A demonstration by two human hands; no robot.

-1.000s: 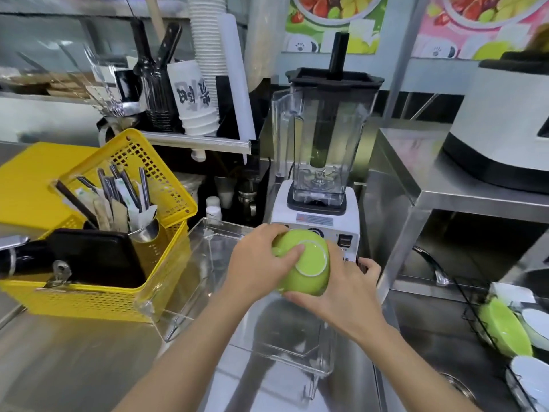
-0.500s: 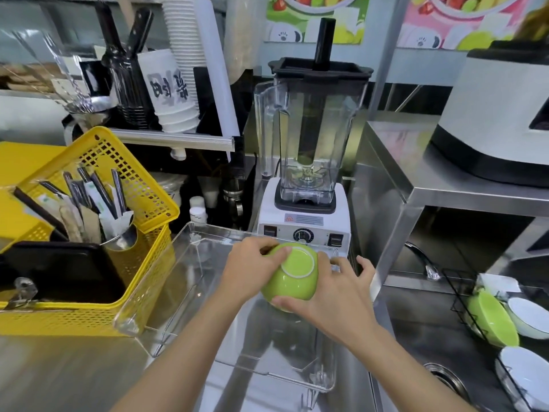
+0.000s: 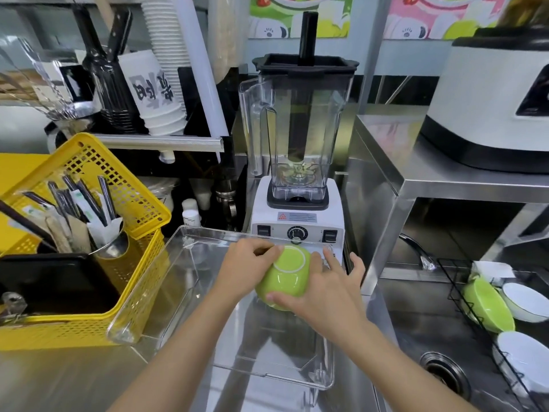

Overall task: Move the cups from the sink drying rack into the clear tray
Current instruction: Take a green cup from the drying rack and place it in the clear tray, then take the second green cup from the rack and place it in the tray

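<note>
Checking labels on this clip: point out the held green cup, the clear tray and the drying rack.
green cup [image 3: 286, 278], head view, upturned base.
clear tray [image 3: 142, 295], head view, left wall.
drying rack [image 3: 451, 288], head view, black wire front edge.

Both hands cover part of the green cup [image 3: 283, 278]: the left hand [image 3: 246, 270] hides its left side, the right hand [image 3: 323, 295] its right and lower edge, so the mouth of the cup cannot be seen, nor whether it touches the floor of the clear tray [image 3: 205, 233]. Both forearms run off the bottom edge. At lower right, the drying rack [image 3: 454, 292] is cut by the right edge; the white cups [image 3: 524, 301] in it show only in part, and their number cannot be told. The yellow basket [image 3: 89, 328] is cropped at the left edge. The posters at the top are cut off.
</note>
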